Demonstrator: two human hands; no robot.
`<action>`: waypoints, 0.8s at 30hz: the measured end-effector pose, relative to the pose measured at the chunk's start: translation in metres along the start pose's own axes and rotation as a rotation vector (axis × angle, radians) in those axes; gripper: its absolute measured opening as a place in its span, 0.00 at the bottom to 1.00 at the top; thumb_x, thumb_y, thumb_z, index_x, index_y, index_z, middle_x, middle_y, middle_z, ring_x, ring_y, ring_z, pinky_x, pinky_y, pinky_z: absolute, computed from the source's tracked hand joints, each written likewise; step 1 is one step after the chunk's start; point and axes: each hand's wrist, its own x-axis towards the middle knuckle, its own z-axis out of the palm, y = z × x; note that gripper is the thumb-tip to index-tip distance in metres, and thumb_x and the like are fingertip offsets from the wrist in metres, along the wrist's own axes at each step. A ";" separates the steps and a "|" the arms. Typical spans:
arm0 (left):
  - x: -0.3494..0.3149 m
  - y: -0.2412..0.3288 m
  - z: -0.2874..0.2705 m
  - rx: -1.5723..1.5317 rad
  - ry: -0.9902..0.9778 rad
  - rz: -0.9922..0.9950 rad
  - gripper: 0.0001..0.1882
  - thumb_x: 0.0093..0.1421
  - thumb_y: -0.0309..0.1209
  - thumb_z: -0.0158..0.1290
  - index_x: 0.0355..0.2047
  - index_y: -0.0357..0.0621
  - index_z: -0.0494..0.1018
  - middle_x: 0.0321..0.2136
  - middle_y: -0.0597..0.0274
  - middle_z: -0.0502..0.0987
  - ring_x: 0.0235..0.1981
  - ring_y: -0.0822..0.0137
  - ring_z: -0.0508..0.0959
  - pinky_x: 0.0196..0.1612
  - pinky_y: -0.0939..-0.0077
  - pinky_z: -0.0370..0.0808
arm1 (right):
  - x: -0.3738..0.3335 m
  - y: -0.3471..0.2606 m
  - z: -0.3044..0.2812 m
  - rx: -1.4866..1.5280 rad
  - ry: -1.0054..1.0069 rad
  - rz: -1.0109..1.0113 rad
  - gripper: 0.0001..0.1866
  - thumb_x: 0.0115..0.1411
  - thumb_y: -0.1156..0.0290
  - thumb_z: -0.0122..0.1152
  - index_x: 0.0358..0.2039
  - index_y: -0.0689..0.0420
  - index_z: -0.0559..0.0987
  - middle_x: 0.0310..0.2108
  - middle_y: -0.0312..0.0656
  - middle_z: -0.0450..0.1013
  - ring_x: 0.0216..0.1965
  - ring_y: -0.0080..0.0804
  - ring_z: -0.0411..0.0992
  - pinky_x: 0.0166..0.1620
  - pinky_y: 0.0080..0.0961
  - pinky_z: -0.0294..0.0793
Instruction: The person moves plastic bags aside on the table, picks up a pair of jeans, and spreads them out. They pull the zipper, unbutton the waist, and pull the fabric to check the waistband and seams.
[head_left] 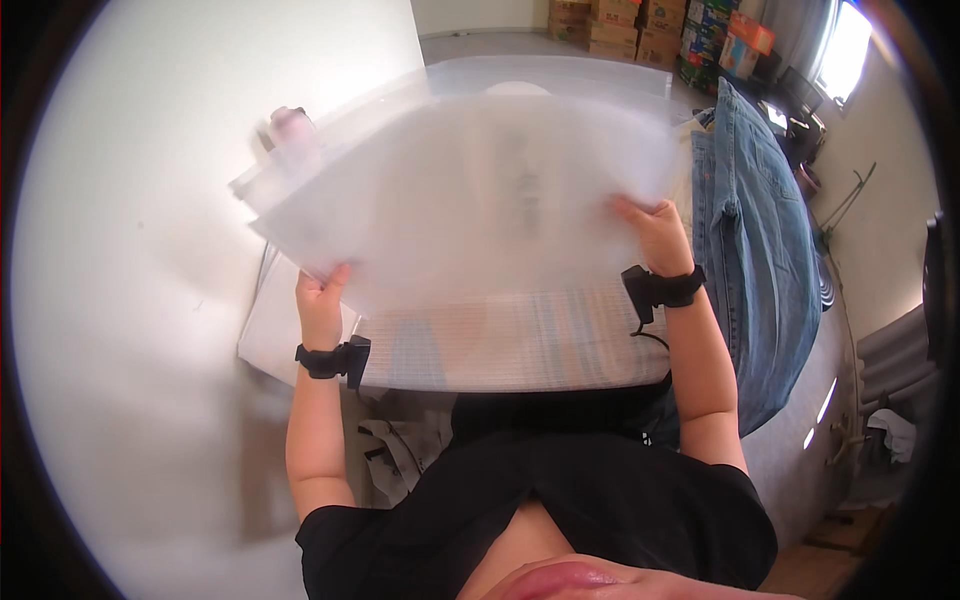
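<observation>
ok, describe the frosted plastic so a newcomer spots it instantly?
Start at the striped surface in front of the black shirt. Above it, the left hand and right hand hold the frosted plastic. Unlike the blue jeans to its right, it is pale and translucent.

Head view: wide fisheye on the head, upright, facing down and forward
Near: black shirt [640,510], close below the lens
Middle: left hand [323,290], right hand [655,232], plastic sheet [430,200], within arm's reach
Far: cardboard boxes [613,30], well away
Sides: white surface [130,250] left, window [846,52] right
</observation>
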 end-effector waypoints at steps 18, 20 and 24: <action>0.004 0.004 0.003 -0.162 -0.018 0.067 0.19 0.48 0.31 0.57 0.38 0.34 0.68 0.33 0.61 0.73 0.35 0.70 0.71 0.42 0.76 0.67 | 0.007 -0.007 -0.007 -0.173 -0.092 -0.137 0.16 0.47 0.75 0.60 0.38 0.63 0.72 0.34 0.37 0.70 0.35 0.24 0.67 0.40 0.19 0.66; -0.001 -0.005 -0.013 -0.049 -0.117 -0.040 0.19 0.48 0.33 0.57 0.38 0.34 0.69 0.32 0.61 0.73 0.35 0.70 0.71 0.42 0.75 0.67 | 0.006 0.002 -0.010 -0.207 -0.180 -0.017 0.16 0.48 0.74 0.59 0.39 0.62 0.72 0.36 0.39 0.70 0.36 0.24 0.68 0.40 0.20 0.66; -0.007 -0.010 -0.012 0.069 -0.137 -0.170 0.18 0.50 0.33 0.55 0.38 0.34 0.69 0.32 0.61 0.73 0.34 0.70 0.71 0.41 0.76 0.68 | 0.003 0.005 -0.008 -0.261 -0.184 0.088 0.16 0.49 0.72 0.59 0.40 0.62 0.72 0.34 0.40 0.72 0.34 0.24 0.69 0.38 0.20 0.68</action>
